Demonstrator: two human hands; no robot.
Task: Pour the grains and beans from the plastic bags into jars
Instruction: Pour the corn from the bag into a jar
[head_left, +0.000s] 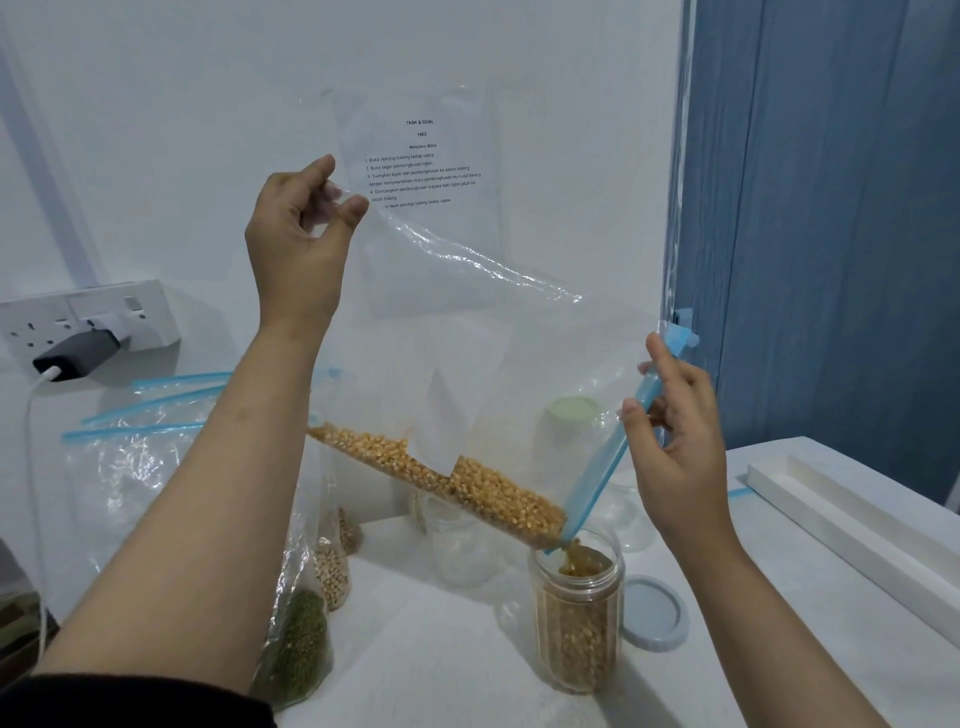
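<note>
I hold a large clear zip bag (498, 358) tilted down to the right. My left hand (298, 234) pinches its upper bottom corner high up. My right hand (675, 441) grips the blue zip strip (608, 457) at the mouth. Yellow corn kernels (467, 483) lie along the bag's lower edge and stream from its low corner into an open clear jar (579, 608), which is mostly full of corn. The jar stands on the white table (447, 654), its grey lid (652, 613) flat beside it on the right.
A bag of green beans (298, 649) and a bag of pale beans (332, 566) stand left of the jar. Empty clear jars (457, 545) stand behind, one with a green lid (574, 408). Flat zip bags (135, 457), a wall socket (88, 325) and a white tray (852, 525) surround them.
</note>
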